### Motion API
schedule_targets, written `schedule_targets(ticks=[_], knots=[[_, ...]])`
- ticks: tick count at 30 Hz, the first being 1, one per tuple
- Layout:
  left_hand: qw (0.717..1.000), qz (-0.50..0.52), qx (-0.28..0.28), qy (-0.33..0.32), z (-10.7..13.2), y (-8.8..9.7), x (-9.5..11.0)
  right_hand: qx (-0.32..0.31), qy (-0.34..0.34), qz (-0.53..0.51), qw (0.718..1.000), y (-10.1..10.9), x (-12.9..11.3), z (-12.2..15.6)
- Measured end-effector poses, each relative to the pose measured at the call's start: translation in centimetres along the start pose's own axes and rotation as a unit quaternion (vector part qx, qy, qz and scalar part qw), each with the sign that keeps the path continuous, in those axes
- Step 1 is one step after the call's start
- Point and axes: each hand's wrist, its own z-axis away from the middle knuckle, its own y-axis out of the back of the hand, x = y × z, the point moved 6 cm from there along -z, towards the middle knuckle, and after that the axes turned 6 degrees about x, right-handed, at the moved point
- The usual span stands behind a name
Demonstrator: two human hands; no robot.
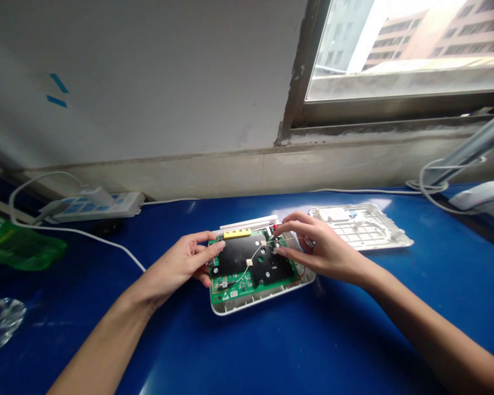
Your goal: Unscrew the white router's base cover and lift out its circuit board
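Observation:
A green circuit board (pixel 226 296) with black plates sits in an open white plastic housing (pixel 263 302) on the blue table. At its left end my left hand (pixel 195 255) grips the board, thumb on top and fingers around the side. My right hand (pixel 313 241) reaches over the right end, thumb and fingertips curled close together beside the connectors; whatever lies between them is too small to make out. A thin white cable (pixel 255 253) runs across the black plates, held by small pale tabs. Along the far edge is a yellow strip (pixel 237 234).
A white slotted cover (pixel 370 227) lies behind my right hand. To the left are a power strip (pixel 99 207) with a white cord, a green bottle (pixel 24 247) and clear plastic (pixel 2 323). A metal pole (pixel 465 148) wrapped in cable stands at right, below the window.

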Motion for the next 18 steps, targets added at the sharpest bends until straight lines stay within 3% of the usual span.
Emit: schedule_targets(ticks=[11, 18], knots=[[1.000, 0.009, -0.005, 0.019, 0.02, -0.01, -0.18, -0.010, -0.009, -0.005, 1.000, -0.05, 0.55, 0.03], [0.999, 0.002, 0.034, -0.032, 0.34, 0.12, 0.47, -0.015, -0.016, -0.003, 1.000, -0.09, 0.61, -0.01]])
